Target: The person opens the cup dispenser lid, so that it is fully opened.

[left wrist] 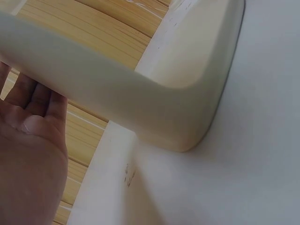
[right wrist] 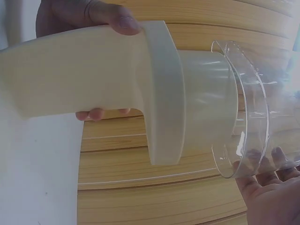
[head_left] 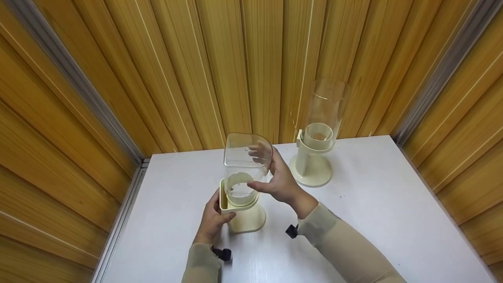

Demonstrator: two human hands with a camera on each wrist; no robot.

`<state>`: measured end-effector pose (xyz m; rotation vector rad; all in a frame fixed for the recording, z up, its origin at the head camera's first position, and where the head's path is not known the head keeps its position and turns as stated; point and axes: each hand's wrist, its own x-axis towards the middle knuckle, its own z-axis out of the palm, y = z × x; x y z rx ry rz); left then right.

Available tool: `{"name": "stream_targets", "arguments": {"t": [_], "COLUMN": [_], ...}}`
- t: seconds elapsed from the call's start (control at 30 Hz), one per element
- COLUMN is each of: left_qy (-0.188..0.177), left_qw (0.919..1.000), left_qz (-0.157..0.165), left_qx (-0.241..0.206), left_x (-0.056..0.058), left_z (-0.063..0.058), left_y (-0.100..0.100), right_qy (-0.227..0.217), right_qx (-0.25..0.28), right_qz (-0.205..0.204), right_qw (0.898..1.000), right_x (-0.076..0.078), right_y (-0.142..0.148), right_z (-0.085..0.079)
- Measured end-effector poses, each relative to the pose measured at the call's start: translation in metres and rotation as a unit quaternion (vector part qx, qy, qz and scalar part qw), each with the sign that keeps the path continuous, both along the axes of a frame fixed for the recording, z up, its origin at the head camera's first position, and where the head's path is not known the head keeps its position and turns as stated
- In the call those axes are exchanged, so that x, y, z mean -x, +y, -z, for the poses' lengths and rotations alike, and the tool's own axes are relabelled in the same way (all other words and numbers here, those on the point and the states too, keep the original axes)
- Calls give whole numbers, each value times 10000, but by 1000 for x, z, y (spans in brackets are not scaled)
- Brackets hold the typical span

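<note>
A cream stand (head_left: 247, 220) with a flat foot and a ring-shaped holder on top is on the white table. My left hand (head_left: 211, 223) grips its upright just below the holder; in the right wrist view the thumb (right wrist: 125, 22) lies along one side and fingertips show at the other. My right hand (head_left: 283, 184) holds a clear plastic cylinder (head_left: 245, 151), thumb in front and fingers behind the wall. The cylinder's lower rim overlaps the top of the raised cream collar (right wrist: 211, 101) on the holder, the two roughly in line.
A second cream stand (head_left: 313, 173) with a tall clear cylinder (head_left: 328, 104) upright in its holder is at the back right of the white table (head_left: 173, 188). Wood-plank panels (head_left: 263, 70) rise behind the table and along both sides, with grey metal posts in the corners.
</note>
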<state>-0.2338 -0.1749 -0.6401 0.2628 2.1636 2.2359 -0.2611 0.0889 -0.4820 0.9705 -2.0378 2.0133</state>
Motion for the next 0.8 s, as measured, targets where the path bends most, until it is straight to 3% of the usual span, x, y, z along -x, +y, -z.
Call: {"name": "stream_targets", "arguments": {"t": [0.27,0.57,0.8], "left_qy": [-55,-136,-194], "left_qw": [9999,9997,9995], "left_qz": [116,83,33], "left_qx": [-101,-174,-228], "left_x": [1,-2,-5], "left_z": [2,2,0], "left_y": [4,6,6], "right_qy": [200,-169,-471], "right_qx": [269,37,-273], "right_qz": [237,621,1003], "right_qw": [9992,9979,9935], "right_x": [12,29,45], "right_y": [18,26,27], "right_z": [-9,-14,-5]}}
